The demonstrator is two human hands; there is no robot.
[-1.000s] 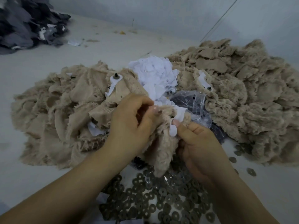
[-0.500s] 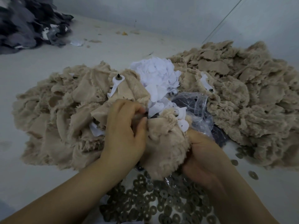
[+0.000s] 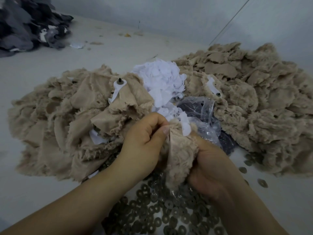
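Head view shows the beige plush piece (image 3: pixel 179 155) bunched upright between both hands, long axis running 12 to 6 o'clock, left hand (image 3: pixel 144 141) pinching its top edge from 9 o'clock, right hand (image 3: pixel 211 167) gripping its flank from 4 o'clock, equally near.

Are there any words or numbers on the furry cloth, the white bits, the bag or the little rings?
None: no words, numbers or signs can be read on the beige plush piece, the white cut pieces, the clear plastic bag or the washers.
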